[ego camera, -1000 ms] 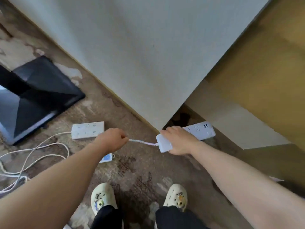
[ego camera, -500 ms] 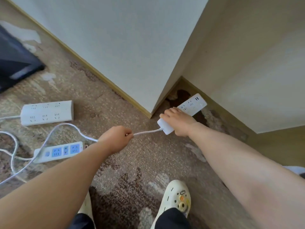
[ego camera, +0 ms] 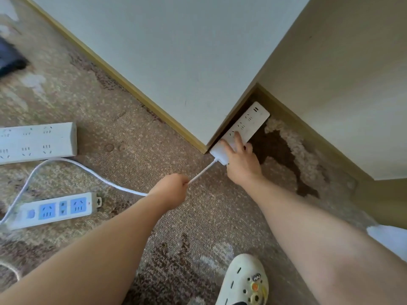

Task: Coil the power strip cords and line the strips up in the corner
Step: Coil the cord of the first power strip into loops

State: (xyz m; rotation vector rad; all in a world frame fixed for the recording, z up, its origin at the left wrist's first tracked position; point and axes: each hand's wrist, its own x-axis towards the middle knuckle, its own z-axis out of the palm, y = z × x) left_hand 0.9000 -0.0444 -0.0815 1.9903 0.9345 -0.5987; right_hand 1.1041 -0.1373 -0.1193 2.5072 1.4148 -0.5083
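A slim white power strip point(ego camera: 253, 119) lies on the carpet in the corner, along the baseboard of the jutting wall. My right hand point(ego camera: 242, 164) grips its near end, one finger stretched over its top. My left hand point(ego camera: 169, 190) is a fist round the strip's white cord point(ego camera: 202, 171), which runs taut from the strip's end. Behind my fist the cord curves away left across the floor. A wide white power strip point(ego camera: 37, 142) and a white strip with blue sockets point(ego camera: 55, 210) lie at the left.
A pale wall point(ego camera: 176, 62) with a yellow baseboard juts out above the strips; a beige wall point(ego camera: 341, 84) closes the corner on the right. My cream clog point(ego camera: 244, 282) stands at the bottom. A dark object point(ego camera: 11, 60) sits far left, something white point(ego camera: 389, 238) at the right edge.
My right hand has pushed the slim strip deeper into the corner against the baseboard. My left hand followed with the cord. The view shifted right and closer.
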